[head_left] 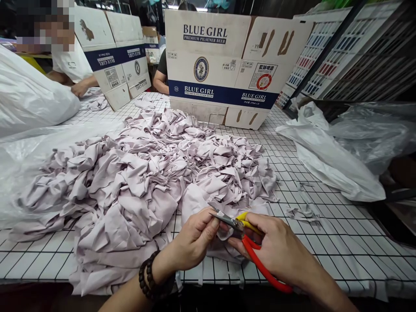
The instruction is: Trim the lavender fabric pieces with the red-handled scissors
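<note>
Near the table's front edge, my right hand [276, 247] is wrapped round a pair of scissors [256, 255] with one red and one yellow handle. Their blades point left and stand apart at the tips, close to the fingers of my left hand [195, 242]. That hand pinches a pale lilac fabric piece [224, 232], part of it hidden by the blades and fingers. Behind both hands spreads a big heap of crumpled lilac fabric pieces [156, 169], some hanging over the front edge.
A white table with black grid lines [338, 242] carries everything. Cardboard panels [208, 56] stand at the back. White plastic bags [334, 151] lie right, another bag [32, 95] left. Fabric scraps [303, 214] lie at right. Two other people sit beyond; a co-worker's hand [79, 89] touches fabric.
</note>
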Motion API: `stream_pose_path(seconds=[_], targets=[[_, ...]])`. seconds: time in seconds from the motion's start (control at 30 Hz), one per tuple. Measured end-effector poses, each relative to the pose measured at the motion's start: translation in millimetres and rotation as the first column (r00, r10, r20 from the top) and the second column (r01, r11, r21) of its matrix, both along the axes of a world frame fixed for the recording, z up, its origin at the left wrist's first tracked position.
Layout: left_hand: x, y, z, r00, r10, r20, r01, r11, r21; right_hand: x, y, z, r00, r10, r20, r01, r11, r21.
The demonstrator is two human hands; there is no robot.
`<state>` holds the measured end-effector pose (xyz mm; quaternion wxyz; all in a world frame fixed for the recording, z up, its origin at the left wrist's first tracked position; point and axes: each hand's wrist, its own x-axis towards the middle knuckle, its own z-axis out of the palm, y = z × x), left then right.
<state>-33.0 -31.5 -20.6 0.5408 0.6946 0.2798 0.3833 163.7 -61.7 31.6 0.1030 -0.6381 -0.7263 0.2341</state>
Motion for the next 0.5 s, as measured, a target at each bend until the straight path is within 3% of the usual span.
stream_pose_path(seconds=[0.23,0.5], targets=[[-1.2,-1.3,-2.9,1.000,-0.001,0.007,0.001,1.000,-0.028,-1.4,-2.4,-5.8,1.000,0.005,0.026,-0.008,0.993,0.120],[-1.1,-1.6,-1.7,1.000,-0.011,0.014,0.011,0.999,-0.052,1.0,-3.2,-9.0,1.000,0.023,0.011,-0.025,0.986,0.164]])
